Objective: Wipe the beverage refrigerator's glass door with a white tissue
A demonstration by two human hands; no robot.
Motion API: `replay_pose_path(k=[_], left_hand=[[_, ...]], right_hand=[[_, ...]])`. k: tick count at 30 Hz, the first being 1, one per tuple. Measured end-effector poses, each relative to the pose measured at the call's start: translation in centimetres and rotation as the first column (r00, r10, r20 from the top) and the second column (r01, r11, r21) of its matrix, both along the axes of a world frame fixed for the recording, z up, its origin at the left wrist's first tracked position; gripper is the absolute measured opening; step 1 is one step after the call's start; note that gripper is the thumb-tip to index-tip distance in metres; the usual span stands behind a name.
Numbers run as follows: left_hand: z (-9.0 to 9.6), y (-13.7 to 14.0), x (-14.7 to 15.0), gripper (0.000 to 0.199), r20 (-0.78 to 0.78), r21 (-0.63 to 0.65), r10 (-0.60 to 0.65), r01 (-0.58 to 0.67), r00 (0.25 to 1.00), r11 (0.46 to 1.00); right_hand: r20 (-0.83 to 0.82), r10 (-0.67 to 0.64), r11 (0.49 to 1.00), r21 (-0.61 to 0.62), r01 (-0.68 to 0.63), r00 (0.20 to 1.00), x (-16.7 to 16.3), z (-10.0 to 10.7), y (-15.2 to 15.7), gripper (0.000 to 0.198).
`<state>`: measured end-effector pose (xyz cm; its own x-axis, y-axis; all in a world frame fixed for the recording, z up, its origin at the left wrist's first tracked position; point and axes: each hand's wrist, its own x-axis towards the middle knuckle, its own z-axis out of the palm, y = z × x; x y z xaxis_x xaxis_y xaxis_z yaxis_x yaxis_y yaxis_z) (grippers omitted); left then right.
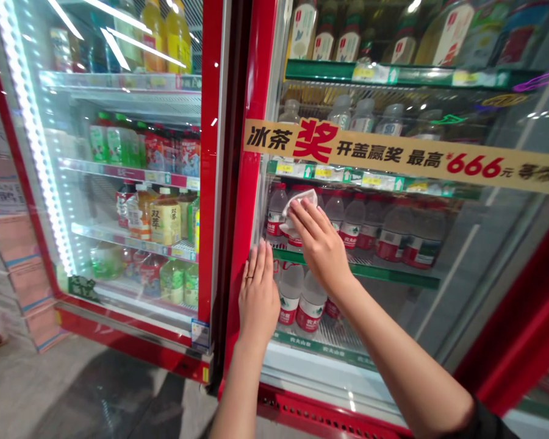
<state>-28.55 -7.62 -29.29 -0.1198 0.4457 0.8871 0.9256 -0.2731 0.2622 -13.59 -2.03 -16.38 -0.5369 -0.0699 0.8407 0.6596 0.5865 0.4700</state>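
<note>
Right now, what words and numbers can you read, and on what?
"冰茶 奖 开盖赢奖 最高¥666元": tan banner, end unclear.
"双萃": yellow bottle.
"农夫山泉": green bottom shelf strip; partly on water bottles.
Too small or blurred: price tags, most other labels.

My right hand [322, 244] presses a white cloth [307, 196] to the glass door [393, 314] of a red fridge, below a tan banner [370, 152]. My left hand [258, 292] lies flat at the door's left edge. Red-labelled bottles [391, 238] stand behind the glass; pink boxes [16, 241] are stacked beyond another fridge [210, 183].
</note>
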Motion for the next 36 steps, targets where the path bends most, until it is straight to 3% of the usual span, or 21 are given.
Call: replay_pose_path(k=[4,9,13,18,22,28,32,36], left_hand=[[-0.2,0.1,0.3,0.079,0.025,-0.012,-0.008,0.009,1.0,1.0],[0.2,-0.2,0.1,0.084,0.02,-0.04,-0.012,0.013,1.0,0.999],[0.1,0.2,0.3,0.089,0.043,-0.014,-0.022,0.022,0.999,1.0],[-0.1,0.3,0.8,0.09,0.087,0.067,-0.064,0.059,0.994,0.996],[2.5,-0.5,1.1,0.083,0.072,0.152,-0.113,0.101,0.991,0.983],[8.5,0.2,1.9,0.086,-0.216,0.265,-0.118,0.174,0.969,0.948],[9.6,1.9,1.5,0.083,-0.288,0.214,-0.117,0.183,0.95,0.96],[9.7,2.7,0.6,0.073,-0.337,0.273,-0.033,0.131,0.941,0.953]], right_hand=[[0.046,0.011,0.999,-0.052,-0.009,0.999,-2.8,0.4,-0.2,0.049],[0.156,0.018,1.0,-0.026,-0.015,0.988,-0.5,0.6,-0.7,0.048],[0.056,0.015,0.998,-0.057,-0.012,0.998,1.4,1.3,-0.6,0.055],[-0.011,0.013,0.988,-0.154,-0.014,1.0,0.5,1.0,-0.8,0.056],[0.008,0.076,0.977,-0.201,-0.073,0.997,1.0,0.2,-1.0,0.056],[-0.147,0.196,0.968,-0.132,-0.215,0.97,1.9,0.0,0.1,0.071],[-0.229,0.152,0.988,0.017,-0.152,0.962,2.2,-0.2,0.7,0.056],[-0.143,0.009,0.999,-0.033,-0.014,0.99,4.2,-0.5,-0.2,0.05]])
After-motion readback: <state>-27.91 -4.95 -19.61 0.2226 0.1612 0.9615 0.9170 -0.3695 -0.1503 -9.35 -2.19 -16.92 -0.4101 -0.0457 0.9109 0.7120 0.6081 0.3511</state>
